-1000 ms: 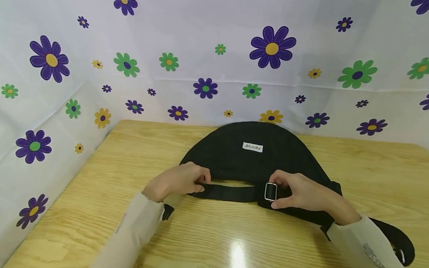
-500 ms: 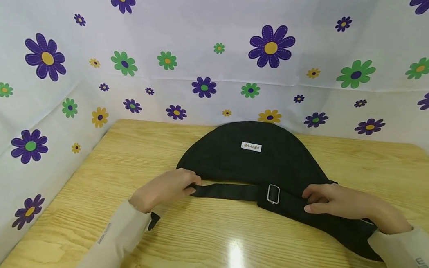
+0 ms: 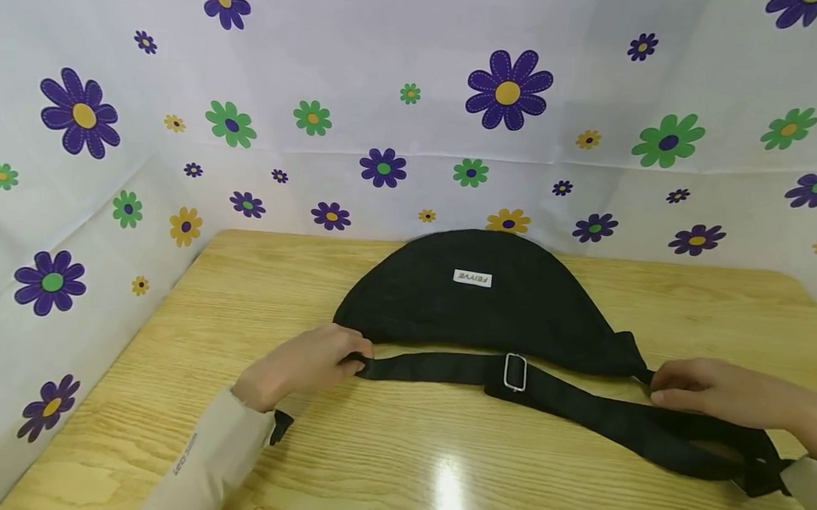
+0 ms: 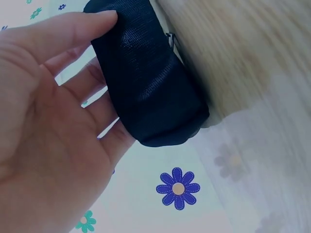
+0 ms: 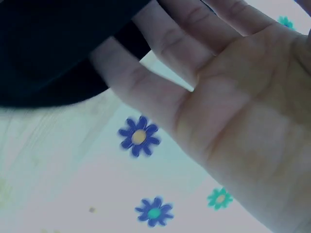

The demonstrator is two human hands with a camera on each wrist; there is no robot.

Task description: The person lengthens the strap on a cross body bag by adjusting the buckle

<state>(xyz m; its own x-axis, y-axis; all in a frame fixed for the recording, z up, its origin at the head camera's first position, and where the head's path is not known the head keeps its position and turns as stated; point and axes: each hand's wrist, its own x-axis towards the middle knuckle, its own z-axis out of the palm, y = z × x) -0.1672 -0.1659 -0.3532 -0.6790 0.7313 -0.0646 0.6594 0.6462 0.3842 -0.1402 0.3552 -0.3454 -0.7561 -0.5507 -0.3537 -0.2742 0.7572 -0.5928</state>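
A black half-moon waist bag (image 3: 475,306) lies on the table, its white label upside down. Below it runs its black strap (image 3: 437,367), fitted with a silver slider buckle (image 3: 515,372). At the bag's left corner my left hand (image 3: 307,362) pinches the strap's left end; the left wrist view shows the thumb (image 4: 104,23) on top of a folded black band (image 4: 150,77), fingers behind it. My right hand (image 3: 730,393) holds the strap by the bag's right corner. In the right wrist view, black fabric (image 5: 53,48) covers the fingertips.
The wooden table (image 3: 340,454) has a white floral cloth (image 3: 416,123) behind it and along its left side. Strap loops (image 3: 698,460) lie at the right, under the right forearm. A dark strap end (image 3: 281,427) hangs beside the left wrist.
My right hand has left the silver buckle and slid right along the strap to the bag's right corner. My left hand has shifted slightly left and down, still holding the strap.
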